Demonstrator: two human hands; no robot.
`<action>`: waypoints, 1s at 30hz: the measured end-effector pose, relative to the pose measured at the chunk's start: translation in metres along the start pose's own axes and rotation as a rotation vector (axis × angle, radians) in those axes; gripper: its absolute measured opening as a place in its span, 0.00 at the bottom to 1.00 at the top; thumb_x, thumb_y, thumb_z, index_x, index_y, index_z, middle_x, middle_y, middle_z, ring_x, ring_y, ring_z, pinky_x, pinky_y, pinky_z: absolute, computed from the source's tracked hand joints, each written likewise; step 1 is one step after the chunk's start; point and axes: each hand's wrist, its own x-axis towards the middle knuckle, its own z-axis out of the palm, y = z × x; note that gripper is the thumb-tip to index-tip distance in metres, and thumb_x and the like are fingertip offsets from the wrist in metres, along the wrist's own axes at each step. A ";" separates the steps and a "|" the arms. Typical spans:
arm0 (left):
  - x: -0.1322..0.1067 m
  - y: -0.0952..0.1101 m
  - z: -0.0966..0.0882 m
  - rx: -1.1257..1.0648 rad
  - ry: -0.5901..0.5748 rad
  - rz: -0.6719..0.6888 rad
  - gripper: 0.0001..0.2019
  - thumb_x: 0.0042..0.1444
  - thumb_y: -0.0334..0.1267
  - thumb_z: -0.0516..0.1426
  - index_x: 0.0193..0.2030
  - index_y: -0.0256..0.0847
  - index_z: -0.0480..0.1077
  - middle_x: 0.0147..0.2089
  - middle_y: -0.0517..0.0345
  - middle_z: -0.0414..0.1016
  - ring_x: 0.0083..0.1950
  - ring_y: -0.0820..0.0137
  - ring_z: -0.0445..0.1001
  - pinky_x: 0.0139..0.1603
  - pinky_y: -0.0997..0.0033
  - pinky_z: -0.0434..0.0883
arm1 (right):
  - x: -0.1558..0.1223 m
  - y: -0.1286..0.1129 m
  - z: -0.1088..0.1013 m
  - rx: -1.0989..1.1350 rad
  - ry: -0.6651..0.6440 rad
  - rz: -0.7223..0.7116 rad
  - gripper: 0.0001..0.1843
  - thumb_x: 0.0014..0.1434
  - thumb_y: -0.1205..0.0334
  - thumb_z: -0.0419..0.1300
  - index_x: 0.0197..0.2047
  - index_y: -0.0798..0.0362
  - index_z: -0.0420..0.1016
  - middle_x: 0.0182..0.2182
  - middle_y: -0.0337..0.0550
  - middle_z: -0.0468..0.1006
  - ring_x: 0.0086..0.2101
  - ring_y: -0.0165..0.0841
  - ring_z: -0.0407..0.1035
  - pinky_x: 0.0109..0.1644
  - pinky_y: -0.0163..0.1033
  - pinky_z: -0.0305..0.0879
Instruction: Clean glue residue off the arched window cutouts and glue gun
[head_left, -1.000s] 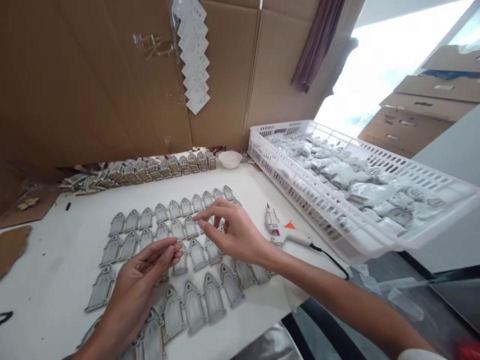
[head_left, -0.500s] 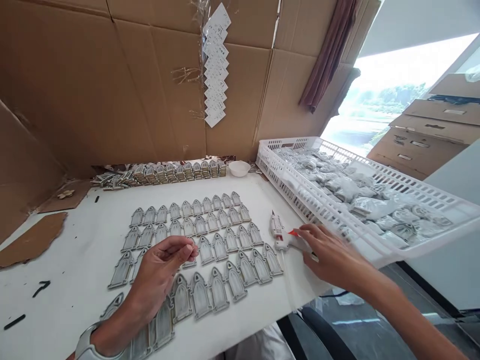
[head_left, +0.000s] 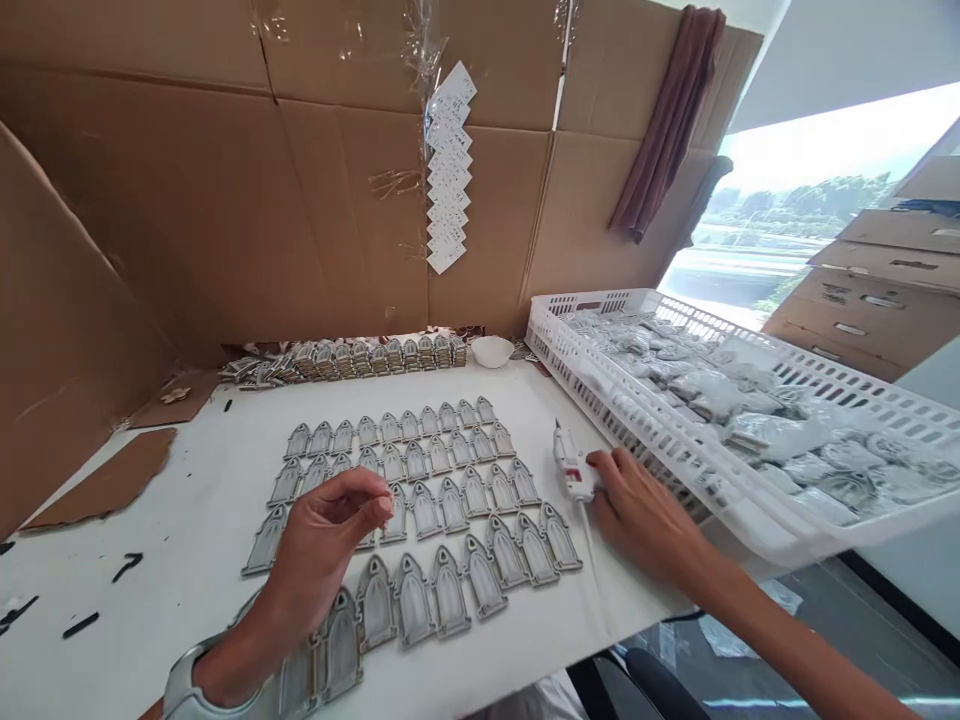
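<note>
Several grey arch-shaped pieces [head_left: 448, 592] with raised rims lie in rows on the white table. Over the left part of these rows hovers my left hand [head_left: 330, 535], its thumb and fingertips pinched together. Whatever may be between those fingertips is too small to make out. To the right of the rows, a white hot glue gun [head_left: 574, 470] lies on its side with its nozzle toward the back. My right hand [head_left: 637, 505] has its fingers closed around the handle, which is mostly hidden beneath them.
At the right stands a white plastic crate [head_left: 592, 385] full of small bagged pieces. Stacked arch pieces [head_left: 390, 358] line the back, beside a small white bowl [head_left: 492, 351]. Cardboard walls [head_left: 345, 200] enclose the table. Torn cardboard [head_left: 105, 482] and black scraps [head_left: 81, 625] lie left.
My right hand has closed in on the glue gun's handle, covering its orange-red trigger. My left hand stays pinched above the rows. The view has tilted and shifted slightly.
</note>
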 end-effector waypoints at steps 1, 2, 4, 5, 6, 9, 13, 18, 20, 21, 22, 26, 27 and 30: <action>0.000 -0.001 -0.003 0.025 -0.009 0.024 0.28 0.49 0.67 0.83 0.33 0.42 0.87 0.31 0.57 0.82 0.28 0.73 0.75 0.29 0.74 0.77 | 0.003 -0.003 -0.004 0.055 0.004 0.003 0.12 0.75 0.61 0.51 0.54 0.49 0.75 0.46 0.55 0.77 0.42 0.50 0.77 0.47 0.52 0.74; 0.001 -0.002 -0.006 0.052 -0.018 0.048 0.28 0.51 0.66 0.82 0.34 0.41 0.87 0.31 0.58 0.82 0.28 0.73 0.75 0.30 0.73 0.77 | 0.006 -0.007 -0.009 0.119 -0.007 0.001 0.13 0.78 0.57 0.51 0.54 0.49 0.75 0.45 0.53 0.77 0.40 0.48 0.75 0.45 0.51 0.73; 0.002 -0.003 -0.014 0.110 -0.026 0.091 0.26 0.54 0.64 0.81 0.34 0.41 0.86 0.33 0.58 0.83 0.31 0.72 0.76 0.33 0.71 0.78 | 0.013 -0.020 -0.019 0.269 -0.071 -0.017 0.17 0.83 0.46 0.51 0.50 0.46 0.74 0.39 0.46 0.76 0.37 0.44 0.73 0.42 0.47 0.72; 0.003 -0.004 -0.017 0.137 -0.024 0.107 0.25 0.54 0.62 0.82 0.33 0.42 0.86 0.33 0.58 0.84 0.33 0.71 0.78 0.36 0.69 0.79 | 0.017 -0.029 -0.023 0.347 -0.127 -0.021 0.21 0.84 0.40 0.51 0.49 0.45 0.75 0.37 0.44 0.76 0.36 0.43 0.72 0.40 0.45 0.71; 0.005 -0.004 -0.021 0.163 -0.020 0.118 0.24 0.53 0.61 0.82 0.32 0.43 0.87 0.34 0.57 0.85 0.35 0.69 0.79 0.38 0.68 0.80 | 0.023 -0.038 -0.026 0.424 -0.195 -0.023 0.25 0.84 0.36 0.52 0.48 0.46 0.76 0.34 0.42 0.76 0.33 0.40 0.71 0.36 0.43 0.70; 0.009 -0.007 -0.029 0.223 0.004 0.125 0.18 0.53 0.57 0.83 0.33 0.47 0.90 0.34 0.56 0.86 0.38 0.66 0.81 0.41 0.67 0.81 | 0.043 -0.069 -0.023 0.635 -0.398 -0.044 0.37 0.80 0.23 0.51 0.39 0.47 0.74 0.28 0.37 0.71 0.26 0.33 0.65 0.30 0.40 0.67; 0.011 -0.012 -0.033 0.258 0.048 0.106 0.12 0.58 0.53 0.81 0.38 0.50 0.93 0.37 0.54 0.90 0.40 0.62 0.85 0.40 0.66 0.81 | 0.070 -0.098 -0.001 0.799 -0.549 -0.058 0.42 0.75 0.18 0.57 0.35 0.50 0.78 0.23 0.37 0.72 0.25 0.31 0.65 0.29 0.38 0.63; 0.002 -0.011 -0.032 0.268 0.065 0.074 0.04 0.60 0.46 0.79 0.38 0.53 0.93 0.37 0.52 0.92 0.40 0.58 0.88 0.43 0.61 0.87 | 0.076 -0.106 0.024 0.931 -0.589 -0.017 0.41 0.76 0.20 0.58 0.39 0.52 0.84 0.20 0.37 0.74 0.22 0.33 0.65 0.28 0.38 0.63; -0.004 -0.009 -0.031 0.255 0.065 0.078 0.03 0.59 0.42 0.79 0.37 0.56 0.93 0.36 0.54 0.92 0.39 0.57 0.89 0.43 0.59 0.88 | 0.070 -0.103 0.028 0.977 -0.598 -0.001 0.40 0.76 0.20 0.59 0.40 0.51 0.84 0.19 0.36 0.73 0.21 0.33 0.67 0.28 0.39 0.64; -0.006 -0.009 -0.030 0.248 0.062 0.073 0.04 0.59 0.39 0.79 0.38 0.57 0.93 0.36 0.54 0.92 0.39 0.57 0.89 0.43 0.59 0.88 | 0.066 -0.101 0.028 1.002 -0.602 0.006 0.39 0.76 0.20 0.59 0.40 0.50 0.85 0.19 0.36 0.73 0.20 0.33 0.67 0.27 0.39 0.64; -0.009 -0.009 -0.029 0.242 0.057 0.066 0.06 0.58 0.37 0.79 0.38 0.57 0.93 0.36 0.55 0.92 0.39 0.57 0.89 0.43 0.60 0.88 | 0.061 -0.099 0.028 1.031 -0.599 0.011 0.38 0.76 0.21 0.60 0.40 0.49 0.86 0.18 0.35 0.73 0.20 0.33 0.67 0.26 0.39 0.65; -0.016 -0.008 -0.024 0.214 0.057 0.056 0.13 0.59 0.32 0.78 0.44 0.60 0.93 0.36 0.58 0.92 0.37 0.58 0.87 0.39 0.59 0.86 | 0.047 -0.093 0.023 1.125 -0.582 0.022 0.25 0.79 0.33 0.65 0.46 0.44 0.92 0.26 0.39 0.82 0.22 0.33 0.73 0.26 0.38 0.74; -0.016 -0.006 -0.022 0.214 0.060 0.062 0.14 0.60 0.31 0.78 0.45 0.60 0.93 0.36 0.60 0.91 0.36 0.59 0.87 0.39 0.59 0.86 | 0.044 -0.091 0.022 1.135 -0.589 0.026 0.24 0.79 0.34 0.65 0.47 0.43 0.93 0.29 0.41 0.84 0.21 0.33 0.73 0.25 0.37 0.73; -0.015 -0.002 -0.019 0.249 0.065 0.083 0.18 0.60 0.29 0.77 0.48 0.61 0.92 0.37 0.65 0.92 0.36 0.62 0.87 0.38 0.61 0.85 | 0.036 -0.087 0.018 1.120 -0.635 0.044 0.29 0.80 0.34 0.62 0.38 0.45 0.90 0.25 0.43 0.82 0.21 0.34 0.73 0.24 0.37 0.73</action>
